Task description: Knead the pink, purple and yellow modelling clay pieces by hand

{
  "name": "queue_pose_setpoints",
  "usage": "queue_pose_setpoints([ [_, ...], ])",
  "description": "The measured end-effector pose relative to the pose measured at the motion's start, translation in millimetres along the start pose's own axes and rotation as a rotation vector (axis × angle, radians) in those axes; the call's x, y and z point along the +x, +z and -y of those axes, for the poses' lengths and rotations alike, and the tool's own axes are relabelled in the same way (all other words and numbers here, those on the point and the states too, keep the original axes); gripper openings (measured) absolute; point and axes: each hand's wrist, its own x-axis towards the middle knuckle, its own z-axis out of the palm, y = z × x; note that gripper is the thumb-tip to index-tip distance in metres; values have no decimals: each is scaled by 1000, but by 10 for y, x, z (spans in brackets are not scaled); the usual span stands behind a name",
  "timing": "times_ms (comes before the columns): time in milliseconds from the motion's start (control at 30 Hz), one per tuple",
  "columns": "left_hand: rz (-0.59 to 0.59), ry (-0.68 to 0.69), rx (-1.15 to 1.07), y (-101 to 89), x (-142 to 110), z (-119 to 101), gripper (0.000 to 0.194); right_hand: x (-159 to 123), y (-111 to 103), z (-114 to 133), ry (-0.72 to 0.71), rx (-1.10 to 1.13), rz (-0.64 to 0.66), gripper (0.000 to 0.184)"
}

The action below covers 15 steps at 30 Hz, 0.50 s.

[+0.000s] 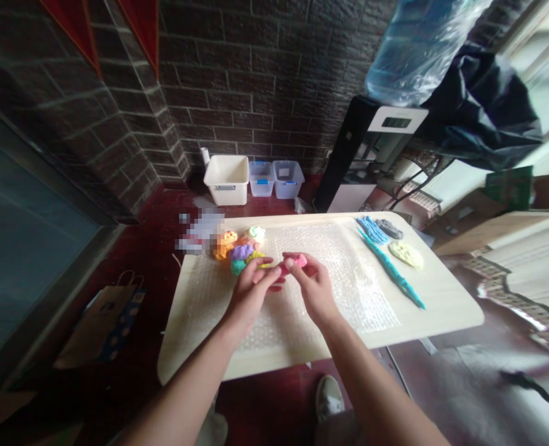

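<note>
1. Across the lower frame: pale counter, spread with bubble wrap.
2. At frame centre: right hand, grip clamped on pink lump; left hand just beside, grip impossible to tell.
3. Between both hands, nearer the right: same lump, long axis seemingly sideways, partly covered by fingers.

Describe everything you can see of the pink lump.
The pink lump is small and irregular, with an uneven surface that looks like soft clay. It is held up above the bubble wrap, pinched by the right hand, whose thumb lies across it. The left hand is at its left side; whether it grips is unclear. Fingers hide part of it.
</note>
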Motion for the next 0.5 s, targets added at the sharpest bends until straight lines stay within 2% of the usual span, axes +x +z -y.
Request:
queue_pose_setpoints([
  [100,-92,-10,36,8,-33,-47,39,79,-75,28,33,78,-126,24],
  [233,-112,18,48,23,-84,-129,37,107,-152,53,73,132,-181,14],
  [500,-152,21,-30,168,-291,-248,27,-106,56,133,32,107,-189,7],
])
